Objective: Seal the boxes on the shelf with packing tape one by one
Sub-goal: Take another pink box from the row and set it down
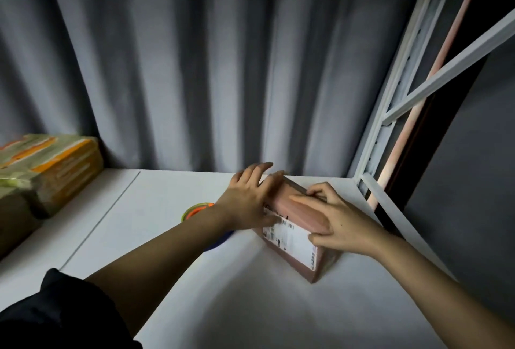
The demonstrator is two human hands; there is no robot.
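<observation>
Small box (295, 226) lying under both hands, long side running away from person. Left hand (248, 199) fingers pressing flat; right hand (338, 221) fingers curling round near end. Tape roll (196, 209) sitting just behind left wrist.

Both hands on brown box (295, 226) atop white shelf (172, 237); tape roll (196, 209) beside.

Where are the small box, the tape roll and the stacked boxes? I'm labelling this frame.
small box (299, 210): head view, its pinkish top face.
tape roll (195, 210): head view, orange rim left of the forearm.
stacked boxes (53, 167): head view, taped top box's side.
</observation>
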